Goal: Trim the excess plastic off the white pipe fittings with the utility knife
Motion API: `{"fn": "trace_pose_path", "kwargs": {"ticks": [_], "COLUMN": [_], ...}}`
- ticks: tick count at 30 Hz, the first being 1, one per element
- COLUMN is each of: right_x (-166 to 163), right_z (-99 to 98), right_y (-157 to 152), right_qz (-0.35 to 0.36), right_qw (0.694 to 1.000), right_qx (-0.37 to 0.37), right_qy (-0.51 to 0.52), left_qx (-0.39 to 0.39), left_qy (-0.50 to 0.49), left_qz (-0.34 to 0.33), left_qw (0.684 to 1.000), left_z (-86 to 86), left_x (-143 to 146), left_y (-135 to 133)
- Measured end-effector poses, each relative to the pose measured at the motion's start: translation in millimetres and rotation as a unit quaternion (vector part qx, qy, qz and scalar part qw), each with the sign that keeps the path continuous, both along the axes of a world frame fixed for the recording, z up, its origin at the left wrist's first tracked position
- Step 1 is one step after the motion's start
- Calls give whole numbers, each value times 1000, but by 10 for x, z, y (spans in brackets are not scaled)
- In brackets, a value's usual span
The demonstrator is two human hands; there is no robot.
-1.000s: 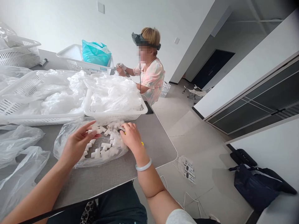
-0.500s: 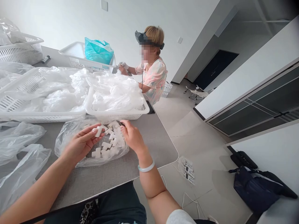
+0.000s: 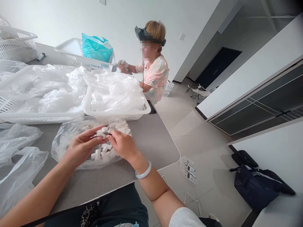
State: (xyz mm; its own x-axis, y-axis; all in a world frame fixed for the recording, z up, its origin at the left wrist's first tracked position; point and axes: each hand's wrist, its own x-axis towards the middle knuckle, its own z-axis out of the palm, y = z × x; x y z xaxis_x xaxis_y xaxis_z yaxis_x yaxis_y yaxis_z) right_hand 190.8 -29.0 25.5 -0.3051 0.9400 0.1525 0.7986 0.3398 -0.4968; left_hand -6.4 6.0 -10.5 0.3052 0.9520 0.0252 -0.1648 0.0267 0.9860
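Note:
My left hand [image 3: 81, 145] is closed on a white plastic pipe tee [image 3: 101, 132], pinched between thumb and fingers above a clear plastic bag [image 3: 61, 136]. Against that fitting come the fingertips of my right hand [image 3: 125, 146], which wears a pale bangle at the wrist. Its fingers are closed round a small dark tool, mostly hidden, with only a dark tip showing by the tee. More white pipe tees [image 3: 96, 154] lie loose in the opened bag under both hands.
White slotted baskets [image 3: 115, 116] full of clear bags stand just behind. Farther back is a basket holding a turquoise bag [image 3: 97, 47]. A co-worker [image 3: 155, 67] sits at the far side. Crumpled bags [image 3: 21, 164] lie left; a phone [image 3: 151, 107] lies by the table edge.
My right hand has moved left and down from the bag's far right side to meet the tee in my left hand. The left hand keeps its hold on the tee.

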Motion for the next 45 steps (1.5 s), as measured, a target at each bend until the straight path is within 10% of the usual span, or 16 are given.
{"fn": "trace_pose_path", "kwargs": {"ticks": [45], "right_x": [-51], "right_z": [-58], "right_y": [20], "right_qz": [-13], "right_qw": [995], "right_qx": [91], "right_qy": [-51], "left_qx": [47], "left_qy": [12], "left_qz": [-2], "left_qw": [999], "left_z": [94], "left_x": [49], "left_y": [-30]}}
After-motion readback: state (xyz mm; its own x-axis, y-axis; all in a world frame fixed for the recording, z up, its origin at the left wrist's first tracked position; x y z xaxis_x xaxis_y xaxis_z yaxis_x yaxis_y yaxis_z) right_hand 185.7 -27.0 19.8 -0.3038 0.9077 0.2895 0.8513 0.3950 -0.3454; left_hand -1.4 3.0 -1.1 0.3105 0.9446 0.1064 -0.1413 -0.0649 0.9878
